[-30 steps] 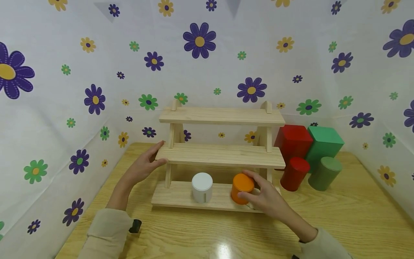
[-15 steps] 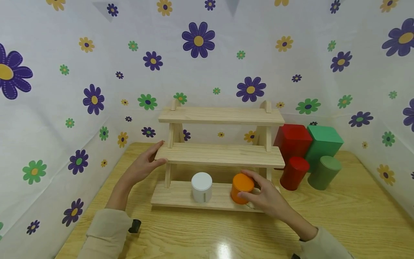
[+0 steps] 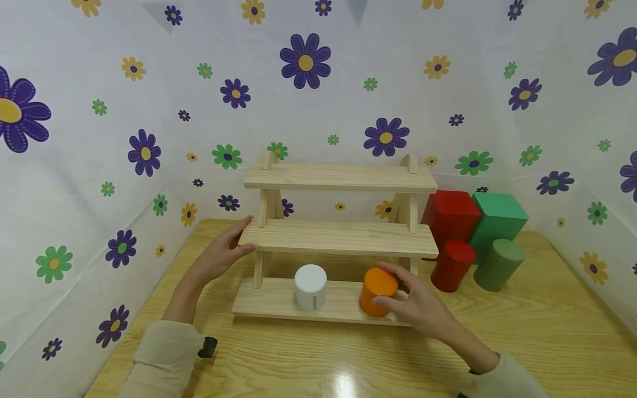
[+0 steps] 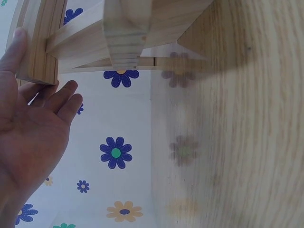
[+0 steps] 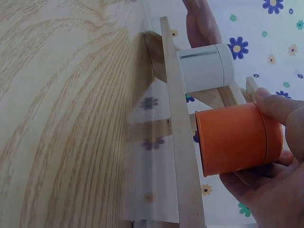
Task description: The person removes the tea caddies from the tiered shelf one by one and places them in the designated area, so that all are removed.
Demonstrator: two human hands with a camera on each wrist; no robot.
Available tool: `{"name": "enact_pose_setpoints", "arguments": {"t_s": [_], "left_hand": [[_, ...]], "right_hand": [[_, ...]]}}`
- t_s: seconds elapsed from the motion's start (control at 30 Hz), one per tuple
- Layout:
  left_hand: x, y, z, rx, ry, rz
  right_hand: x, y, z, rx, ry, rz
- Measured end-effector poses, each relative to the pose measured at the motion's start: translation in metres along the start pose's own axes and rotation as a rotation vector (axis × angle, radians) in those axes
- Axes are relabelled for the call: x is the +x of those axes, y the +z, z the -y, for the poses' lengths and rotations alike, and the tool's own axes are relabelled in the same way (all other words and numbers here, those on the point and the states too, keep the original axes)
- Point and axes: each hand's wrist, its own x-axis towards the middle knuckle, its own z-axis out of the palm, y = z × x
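Note:
On the bottom tier of a three-tier wooden shelf (image 3: 338, 236), an orange canister (image 3: 376, 296) stands near the right end. My right hand (image 3: 423, 307) holds it between thumb and fingers, thumb on the near side at the lid (image 5: 273, 130) in the right wrist view. A white canister (image 3: 311, 288) stands to its left on the same board, apart from it. My left hand (image 3: 219, 254) grips the left end of the middle board, thumb on the front edge and fingers behind, as the left wrist view shows at the board end (image 4: 40, 61).
Right of the shelf, a red box (image 3: 453, 213) and a green box (image 3: 500, 218) stand at the back of the wooden table (image 3: 298, 359). Before them are a red canister (image 3: 453, 268) and a green canister (image 3: 499, 266). A flower-patterned cloth (image 3: 338, 99) encloses the back and sides.
My right hand has shifted the orange canister slightly to the right along the bottom board. The left hand and the white canister have stayed put.

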Motion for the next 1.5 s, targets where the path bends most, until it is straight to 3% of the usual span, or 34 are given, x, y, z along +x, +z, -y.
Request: {"name": "enact_pose_setpoints", "arguments": {"t_s": [0.47,0.87,1.5], "left_hand": [[0.001,-0.001,-0.001,0.020,0.005,-0.006],[0.000,0.001,0.002,0.014,0.007,-0.011],[0.000,0.002,0.001,0.020,0.013,-0.014]], "right_hand": [[-0.008,-0.013,0.001,-0.115,-0.024,-0.050],[-0.019,-0.032,0.002,-0.090,-0.057,-0.078],[-0.039,-0.069,0.008,-0.190,0.008,-0.171]]}}
